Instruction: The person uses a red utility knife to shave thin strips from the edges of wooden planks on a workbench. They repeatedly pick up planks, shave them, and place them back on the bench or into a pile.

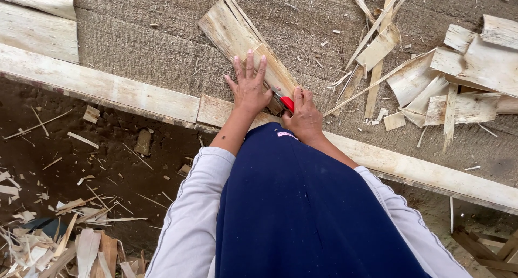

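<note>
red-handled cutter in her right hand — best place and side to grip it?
Grip the red-handled cutter by its red handle, from the near end, as the right hand does now. The blade end points away toward the wood strip that the left hand presses flat, so the handle is the only safe, exposed part. Blade detail is hidden.

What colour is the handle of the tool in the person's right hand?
Red. The handle shows just above the right hand in the head view, against the pale wood strip.

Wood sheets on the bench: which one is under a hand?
The long pale wood sheet at top centre, pinned flat by the left hand. The right hand grips a red-handled knife at its edge. The scrap pile lies untouched.
</note>
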